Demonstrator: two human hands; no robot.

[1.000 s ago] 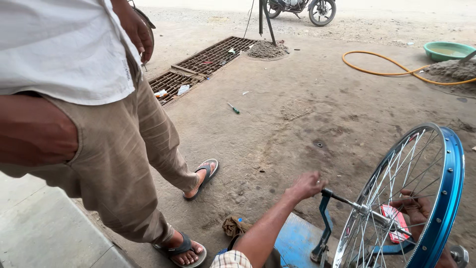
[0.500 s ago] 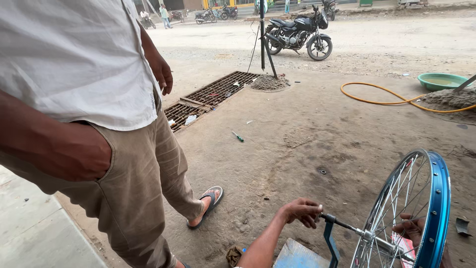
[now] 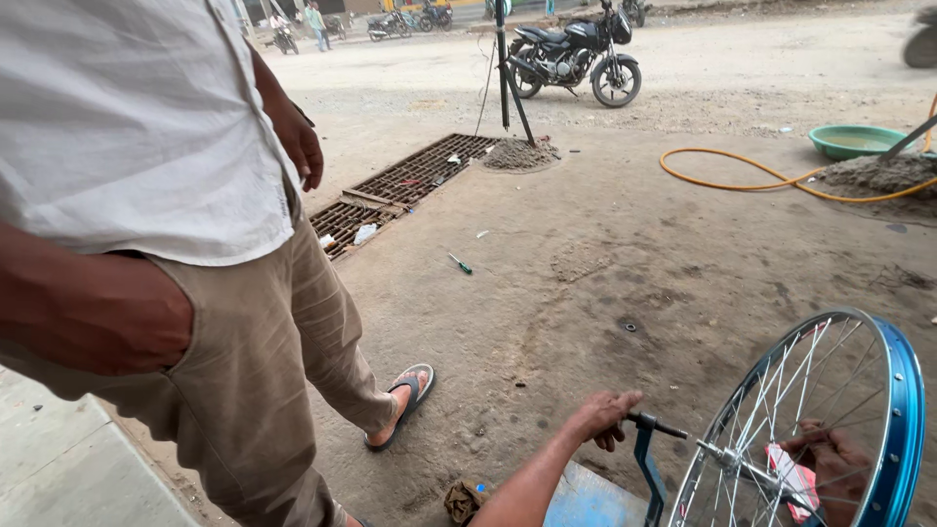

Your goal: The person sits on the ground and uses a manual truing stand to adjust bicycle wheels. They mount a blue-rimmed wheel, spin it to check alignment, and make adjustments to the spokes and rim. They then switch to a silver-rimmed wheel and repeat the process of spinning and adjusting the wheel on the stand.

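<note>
A bicycle wheel with a blue rim (image 3: 903, 410) and silver spokes stands upright in a blue stand (image 3: 646, 466) at the lower right. My left hand (image 3: 605, 415) reaches in from below, and its fingers curl over the black bar at the top of the stand. My right hand (image 3: 832, 459) is behind the spokes near the rim, next to a red and white packet (image 3: 793, 478). The spokes hide whether it grips the packet.
A person in a white shirt and khaki trousers (image 3: 244, 371) stands close on the left, in sandals. A small screwdriver (image 3: 460, 263) lies on the dirt ground. Farther off are a drain grate (image 3: 410, 181), a pole, a motorcycle (image 3: 571, 59), an orange hose (image 3: 742, 181) and a green basin (image 3: 857, 141).
The view has tilted up, so the wheel and my hands sit lower in frame and the street shows. My left hand has moved onto the stand's bar.
</note>
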